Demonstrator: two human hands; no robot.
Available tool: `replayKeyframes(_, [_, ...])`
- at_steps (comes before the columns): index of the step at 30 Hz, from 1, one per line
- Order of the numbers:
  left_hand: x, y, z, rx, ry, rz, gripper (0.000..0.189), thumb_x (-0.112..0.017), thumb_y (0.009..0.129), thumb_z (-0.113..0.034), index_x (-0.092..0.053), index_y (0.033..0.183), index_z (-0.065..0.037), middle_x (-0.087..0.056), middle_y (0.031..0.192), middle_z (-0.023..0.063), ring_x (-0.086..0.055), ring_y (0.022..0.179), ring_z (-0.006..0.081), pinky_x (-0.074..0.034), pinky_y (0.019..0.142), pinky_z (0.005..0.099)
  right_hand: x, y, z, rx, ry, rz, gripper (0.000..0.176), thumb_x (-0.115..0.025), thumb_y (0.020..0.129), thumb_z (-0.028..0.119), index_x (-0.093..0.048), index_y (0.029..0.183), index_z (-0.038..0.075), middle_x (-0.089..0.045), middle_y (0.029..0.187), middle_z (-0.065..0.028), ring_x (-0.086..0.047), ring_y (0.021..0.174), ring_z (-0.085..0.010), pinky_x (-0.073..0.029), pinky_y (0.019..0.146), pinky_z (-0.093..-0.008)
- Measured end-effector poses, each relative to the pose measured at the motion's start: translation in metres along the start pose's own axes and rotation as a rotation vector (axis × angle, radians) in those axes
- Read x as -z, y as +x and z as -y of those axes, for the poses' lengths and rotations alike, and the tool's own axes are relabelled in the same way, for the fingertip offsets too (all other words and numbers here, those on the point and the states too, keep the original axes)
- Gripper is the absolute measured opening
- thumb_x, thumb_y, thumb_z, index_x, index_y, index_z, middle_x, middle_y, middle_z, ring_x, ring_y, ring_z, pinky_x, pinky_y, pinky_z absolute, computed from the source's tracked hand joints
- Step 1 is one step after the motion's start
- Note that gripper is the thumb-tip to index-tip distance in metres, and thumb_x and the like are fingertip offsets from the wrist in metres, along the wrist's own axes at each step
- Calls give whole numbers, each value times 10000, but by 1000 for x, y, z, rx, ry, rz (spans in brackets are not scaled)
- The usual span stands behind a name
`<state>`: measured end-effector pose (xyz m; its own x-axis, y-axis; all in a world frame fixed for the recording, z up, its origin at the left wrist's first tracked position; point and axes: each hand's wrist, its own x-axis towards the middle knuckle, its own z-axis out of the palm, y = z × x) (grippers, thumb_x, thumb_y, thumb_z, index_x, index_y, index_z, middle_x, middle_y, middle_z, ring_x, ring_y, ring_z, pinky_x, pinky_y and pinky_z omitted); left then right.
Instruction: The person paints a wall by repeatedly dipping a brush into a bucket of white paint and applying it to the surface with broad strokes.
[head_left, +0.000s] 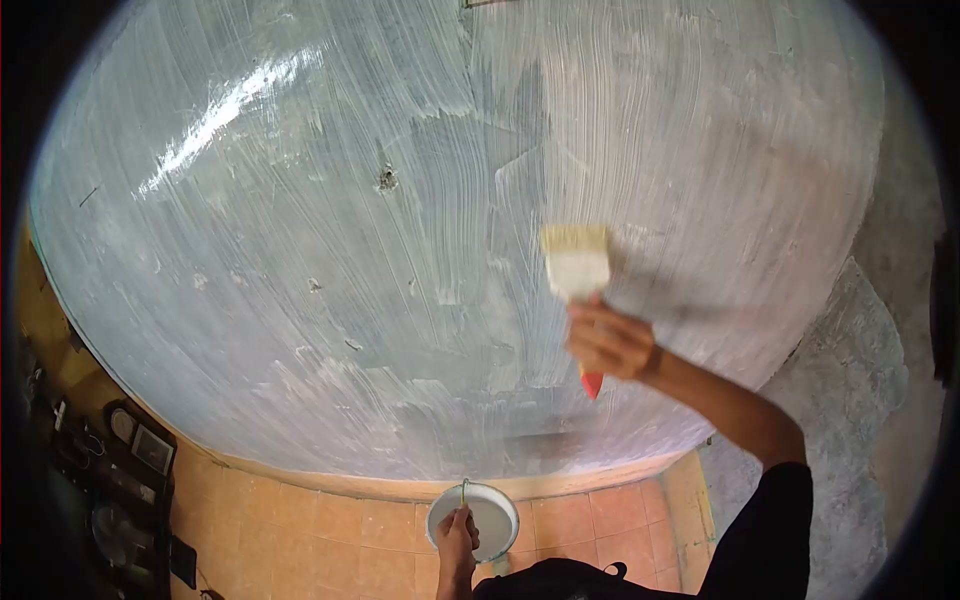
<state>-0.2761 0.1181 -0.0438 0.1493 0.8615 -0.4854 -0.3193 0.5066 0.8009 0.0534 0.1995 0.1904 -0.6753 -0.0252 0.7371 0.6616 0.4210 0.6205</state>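
Observation:
My right hand [612,340] is wrapped round the handle of a wide paintbrush [578,268], its red handle end poking out below my fingers. The pale bristles point up against the wall [440,250], which carries streaky whitish paint over grey-blue. Low in the view, my left hand [459,538] is closed on the wire handle of a paint bucket [513,512]. Greyish-white liquid shows inside the bucket. A small dark chip mark lies on the wall left of the brush.
Orange floor tiles [340,525] run along the foot of the wall. Dark furniture with a framed item [153,449] and a fan [113,530] stands at lower left. Bare grey wall [850,380] adjoins at right.

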Motion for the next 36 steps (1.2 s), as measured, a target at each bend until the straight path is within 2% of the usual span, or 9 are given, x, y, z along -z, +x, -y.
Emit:
replayKeyframes(5, [0, -2, 0, -1, 2, 3, 233, -537, 960, -195, -529, 748, -100, -327, 561, -86, -279, 416, 24, -179, 370, 221, 5, -45, 63, 19, 149, 155, 161, -722, 776, 2, -610, 859, 84, -638, 1002, -34, -662, 1008, -222, -599, 873, -326])
replayKeyframes(16, [12, -7, 9, 10, 1, -16, 263, -528, 969, -215, -526, 736, -93, -347, 542, -70, -293, 410, 39, -191, 375, 237, 0, -125, 161, -521, 573, 331, 235, -739, 708, -36, -634, 884, 79, -663, 975, -60, -689, 932, -216, -606, 812, -312])
replayKeyframes(21, [12, -8, 9, 26, 16, -12, 256, -528, 971, -214, -522, 741, -101, -341, 543, -74, -288, 410, 34, -185, 372, 235, -5, -106, 118, -850, 573, 151, 171, -640, 789, -101, -629, 907, 23, -692, 975, -150, -704, 865, -279, -565, 760, -339])
replayKeyframes(23, [12, -8, 9, 27, 20, -5, 255, -528, 972, -214, -521, 742, -103, -338, 543, -76, -287, 411, 32, -183, 372, 235, 5, -72, 89, -974, 589, 97, 158, -623, 850, -46, -640, 992, 22, -694, 937, -141, -702, 787, -238, -558, 699, -313])
replayKeyframes(28, [13, -6, 6, 20, 32, -25, 254, -533, 969, -215, -518, 739, -110, -337, 546, -79, -283, 410, 30, -178, 370, 235, 38, 8, 6, -722, 456, -85, 77, -601, 886, -34, -658, 935, -19, -701, 1001, -160, -692, 887, -220, -558, 772, -310])
replayKeyframes(31, [14, -4, 7, 11, 25, -24, 249, -535, 968, -215, -516, 742, -111, -338, 549, -80, -280, 411, 27, -177, 371, 234, 61, 72, -36, -536, 322, -133, 164, -613, 843, -113, -654, 975, -25, -699, 1000, -146, -691, 896, -212, -562, 779, -305])
replayKeyframes(33, [12, -3, 6, 14, 32, -20, 249, -534, 968, -213, -515, 741, -111, -336, 550, -81, -279, 412, 26, -177, 372, 233, 71, 104, -50, -545, 255, -141, 183, -623, 829, -130, -649, 978, -27, -697, 990, -141, -693, 895, -220, -568, 766, -294])
replayKeyframes(35, [10, -3, 5, 21, 31, -23, 249, -533, 967, -211, -513, 740, -111, -335, 551, -82, -277, 414, 24, -177, 374, 232, 72, 121, -65, -307, 193, -248, 211, -642, 791, -144, -648, 964, -25, -692, 979, -128, -697, 907, -244, -582, 761, -300])
replayKeyframes(36, [8, -4, 5, 8, 23, -12, 248, -534, 967, -209, -512, 740, -111, -334, 553, -83, -275, 415, 23, -176, 374, 231, 68, 123, -70, -311, 199, -244, 211, -642, 791, -144, -648, 964, -25, -692, 979, -128, -697, 907, -244, -582, 761, -300])
